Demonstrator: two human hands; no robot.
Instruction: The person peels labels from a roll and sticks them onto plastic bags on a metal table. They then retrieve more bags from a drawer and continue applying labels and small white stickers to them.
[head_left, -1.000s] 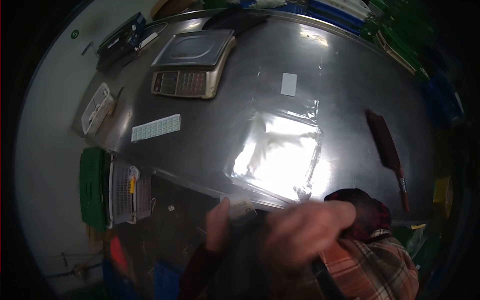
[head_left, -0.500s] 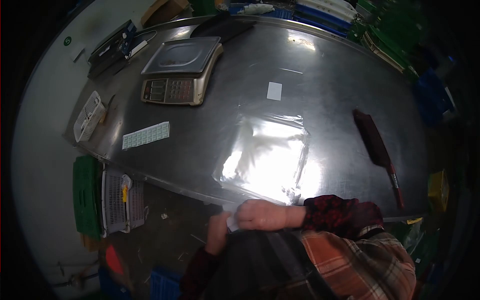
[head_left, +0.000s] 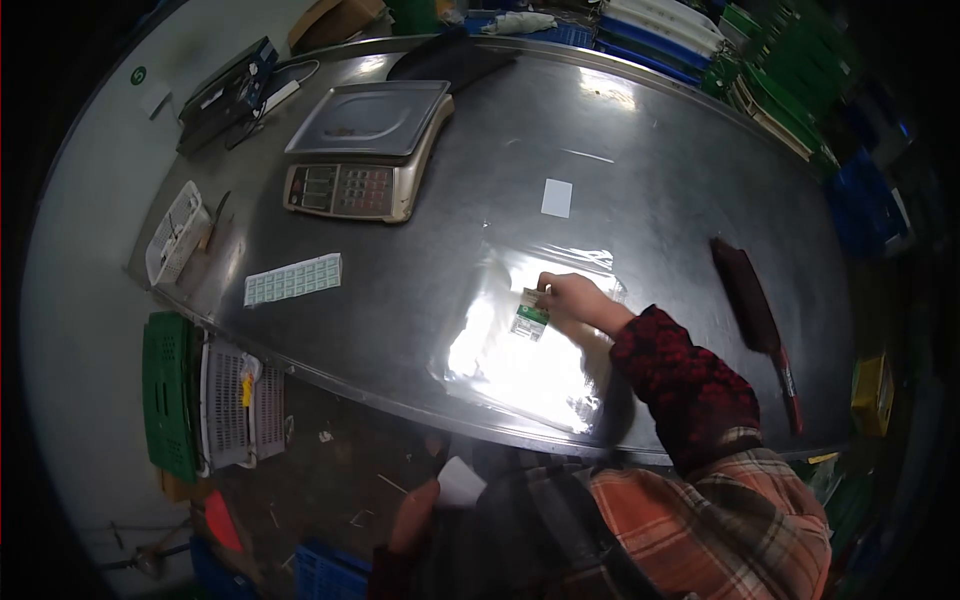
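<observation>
My right hand [head_left: 578,297] is closed, its fingers pinching the top edge of a small green-and-white printed label [head_left: 531,318]. The label lies on or just above a stack of shiny clear plastic bags [head_left: 480,365] near the table's front edge. Below that edge, my left hand [head_left: 414,515] grips white paper [head_left: 460,483], partly hidden against my body. Beyond the bags lies a blank pale card [head_left: 557,198]. To the left is a sheet of small green-and-white labels [head_left: 293,280].
A weighing scale [head_left: 370,140] stands at the back left of the metal table [head_left: 660,190]. At the right lies a dark red-handled brush [head_left: 750,300]. A white basket [head_left: 178,232] sits on the left corner, with crates [head_left: 232,405] below.
My right hand has moved from beside my left hand, up and over the plastic bags, bringing the green-and-white label. My left hand has lowered slightly with the white paper.
</observation>
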